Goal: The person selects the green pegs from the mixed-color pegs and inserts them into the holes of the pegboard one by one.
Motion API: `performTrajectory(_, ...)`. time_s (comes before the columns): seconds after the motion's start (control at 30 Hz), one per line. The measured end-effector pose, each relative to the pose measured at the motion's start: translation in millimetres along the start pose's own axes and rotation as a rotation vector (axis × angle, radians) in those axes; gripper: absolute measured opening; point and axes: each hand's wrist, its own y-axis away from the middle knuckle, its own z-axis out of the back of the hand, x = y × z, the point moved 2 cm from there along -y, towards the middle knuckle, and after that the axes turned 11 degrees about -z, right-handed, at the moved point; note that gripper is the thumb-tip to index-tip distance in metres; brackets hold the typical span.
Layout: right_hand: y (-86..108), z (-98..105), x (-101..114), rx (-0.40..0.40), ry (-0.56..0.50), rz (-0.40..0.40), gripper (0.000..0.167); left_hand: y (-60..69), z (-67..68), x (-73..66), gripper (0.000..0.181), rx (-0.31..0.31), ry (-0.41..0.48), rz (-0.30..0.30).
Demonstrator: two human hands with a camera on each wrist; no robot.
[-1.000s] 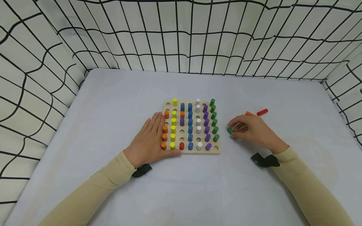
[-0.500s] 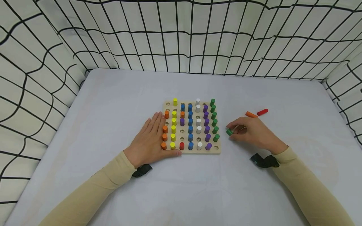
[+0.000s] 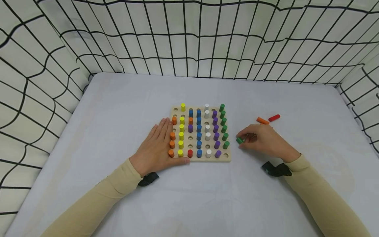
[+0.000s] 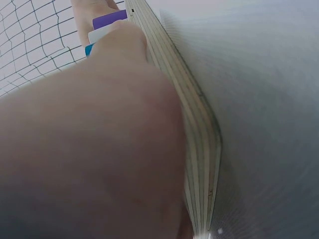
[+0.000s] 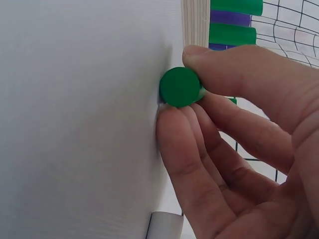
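A square wooden pegboard (image 3: 204,158) bears rows of coloured pegs, with several bare holes among them. My left hand (image 3: 160,144) lies along its left side, fingers straight, the thumb reaching along the front edge. In the left wrist view that thumb (image 4: 119,45) rests against the board's layered side (image 4: 199,134). Right of the board, my right hand (image 3: 265,140) pinches a green peg (image 3: 240,140) at the table surface. The right wrist view shows the round end of this green peg (image 5: 179,87) between thumb and fingers, the peg lying on its side.
An orange peg (image 3: 262,120) and a red peg (image 3: 274,118) lie on the white table (image 3: 207,197) behind my right hand. A black wire grid (image 3: 195,59) stands around the table's back and sides. A pale rounded thing (image 5: 165,226) shows low in the right wrist view, its kind unclear.
My right hand has shifted slightly left and toward me with the green peg, uncovering the orange peg behind it. My left hand has stayed in place.
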Motion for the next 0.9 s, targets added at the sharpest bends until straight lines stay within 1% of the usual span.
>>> performTrajectory(0.23,1.5,0.5,2.4,-0.011,-0.020,0.021,0.030,0.6,-0.7,0.2,0.133,-0.006,0.003,-0.001)
performTrajectory(0.57,3.6,3.0,5.8,-0.057,-0.062,0.054,0.030,0.2,-1.1,0.2,0.133,-0.006,0.002,-0.003)
performTrajectory(0.73,4.0,3.9,5.9,-0.064,-0.091,0.071,0.029,0.4,-1.0,0.6,0.134,-0.002,0.004,-0.001)
performTrajectory(0.9,5.0,4.3,7.0,-0.063,-0.130,0.067,0.026,0.7,-0.7,0.7,0.134,0.000,0.000,0.002)
